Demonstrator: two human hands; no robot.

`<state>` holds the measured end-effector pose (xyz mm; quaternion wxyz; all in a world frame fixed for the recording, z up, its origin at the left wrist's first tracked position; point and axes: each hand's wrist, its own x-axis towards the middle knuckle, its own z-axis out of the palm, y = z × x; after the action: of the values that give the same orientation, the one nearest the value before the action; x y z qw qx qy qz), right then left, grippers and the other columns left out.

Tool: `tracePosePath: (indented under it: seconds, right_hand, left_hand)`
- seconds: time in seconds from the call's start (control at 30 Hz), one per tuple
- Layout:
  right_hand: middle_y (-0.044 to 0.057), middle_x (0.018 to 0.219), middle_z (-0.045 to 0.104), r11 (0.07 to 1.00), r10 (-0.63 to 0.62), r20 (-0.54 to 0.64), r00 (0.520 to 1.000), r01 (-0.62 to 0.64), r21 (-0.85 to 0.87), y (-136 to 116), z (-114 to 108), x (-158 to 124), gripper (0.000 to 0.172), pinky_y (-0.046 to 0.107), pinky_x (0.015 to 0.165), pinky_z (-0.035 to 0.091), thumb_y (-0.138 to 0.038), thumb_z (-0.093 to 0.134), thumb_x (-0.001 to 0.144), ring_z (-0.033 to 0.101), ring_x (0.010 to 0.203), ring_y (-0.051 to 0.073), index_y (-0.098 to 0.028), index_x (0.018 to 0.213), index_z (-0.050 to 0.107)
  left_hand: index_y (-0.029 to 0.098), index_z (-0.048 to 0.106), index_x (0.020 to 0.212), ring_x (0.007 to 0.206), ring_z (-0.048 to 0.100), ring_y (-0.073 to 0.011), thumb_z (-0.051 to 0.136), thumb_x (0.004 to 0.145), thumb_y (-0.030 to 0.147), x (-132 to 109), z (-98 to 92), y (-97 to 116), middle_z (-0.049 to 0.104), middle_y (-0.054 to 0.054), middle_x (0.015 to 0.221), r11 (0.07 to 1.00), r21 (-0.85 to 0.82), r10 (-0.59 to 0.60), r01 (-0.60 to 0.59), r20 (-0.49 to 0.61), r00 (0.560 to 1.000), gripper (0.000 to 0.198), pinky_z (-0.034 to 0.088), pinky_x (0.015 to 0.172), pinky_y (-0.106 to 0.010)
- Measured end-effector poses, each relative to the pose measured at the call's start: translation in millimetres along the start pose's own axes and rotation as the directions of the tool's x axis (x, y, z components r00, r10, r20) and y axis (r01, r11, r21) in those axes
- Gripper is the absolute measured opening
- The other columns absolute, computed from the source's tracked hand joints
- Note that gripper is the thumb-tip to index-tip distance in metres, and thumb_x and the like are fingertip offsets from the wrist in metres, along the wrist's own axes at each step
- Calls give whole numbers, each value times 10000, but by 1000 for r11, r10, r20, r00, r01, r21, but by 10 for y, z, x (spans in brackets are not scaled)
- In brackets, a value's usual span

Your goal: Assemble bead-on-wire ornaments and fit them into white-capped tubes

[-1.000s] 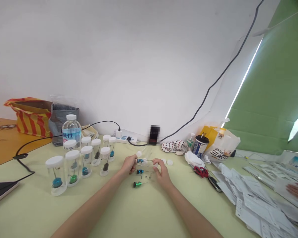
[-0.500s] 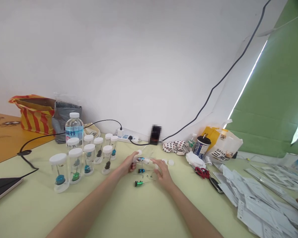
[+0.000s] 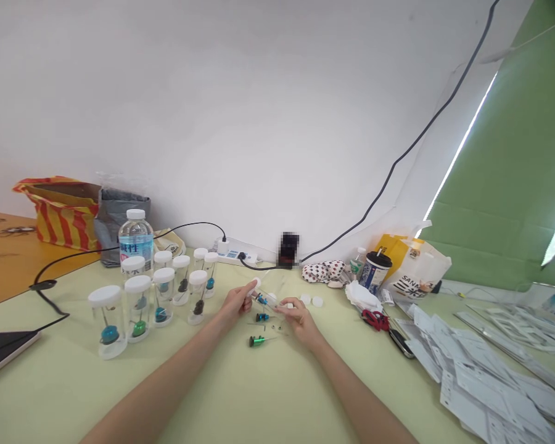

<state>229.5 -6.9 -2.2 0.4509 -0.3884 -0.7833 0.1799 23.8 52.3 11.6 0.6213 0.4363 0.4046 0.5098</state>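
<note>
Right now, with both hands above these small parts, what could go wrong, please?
The blue-bodied piece is tilted between the left hand and the right hand, so it might slip. A tiny loose part lies near the right fingers and could be brushed away. The left forearm is near a white-capped clear vial; swinging outward, it may tip it.

Water btl (image 3: 136,242) nr grey bag (image 3: 108,237), blk-lidded cup (image 3: 374,275) by wht bag (image 3: 428,266)

Bare forearms (image 3: 169,376) stretched forward, left hand (image 3: 237,304) curled, right hand (image 3: 301,320) pinching
</note>
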Motion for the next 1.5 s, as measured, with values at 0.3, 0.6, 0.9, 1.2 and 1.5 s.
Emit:
tracePosePath:
  seconds: [0.3, 0.6, 0.9, 1.2, 1.5]
  right_hand:
    - [59, 1053, 561, 987, 103, -15, 995, -101, 122, 43, 3, -1, 282, 354, 861, 400, -190, 452, 811, 521, 988, 196, -240, 756, 724]
    - [54, 901, 605, 991, 129, -129, 983, -121, 64, 92, 80, -5, 187, 282, 664, 439, -174, 523, 738, 563, 801, 175, -217, 830, 680]
    - [51, 787, 583, 950, 263, -523, 811, -311, -5, 359, 17, -36, 88, 339, 724, 447, -268, 617, 671, 553, 739, 192, -190, 674, 577]
    - [108, 965, 565, 948, 101, -635, 766, -268, -173, 648, 86, -86, 166, 408, 797, 418, -132, 525, 629, 501, 898, 251, -213, 687, 657]
    - [93, 864, 524, 961, 90, -615, 783, -230, -153, 603, 98, -76, 176, 382, 658, 455, -140, 530, 637, 532, 685, 225, -217, 736, 655]
  left_hand:
    - [163, 456, 607, 348, 296, -44, 670, 574, 522, 11, -98, 78, 263, 120, 388, 988, -105, 87, -116, -248, 965, 419, 233, 369, -184]
    - [203, 366, 624, 357, 321, -54, 549, 691, 518, -97, -29, 178, 278, 103, 427, 933, 11, 339, -360, -362, 868, 370, 265, 369, -183]
    - [201, 524, 920, 455, 476, -67, 540, 728, 428, 71, -227, 68, 505, 20, 701, 911, 341, 376, -232, -459, 805, 298, 376, 426, -180]
    - [163, 578, 1107, 607, 627, -85, 466, 782, 161, 110, -267, -16, 381, -155, 1242, 801, 505, 538, -323, -370, 757, 344, 536, 635, -280]
    - [202, 434, 1291, 1285, 256, -344, 481, 753, 116, -75, -210, 300, 297, -153, 1379, 63, 971, 914, -230, 37, 404, 547, 248, 1023, -520]
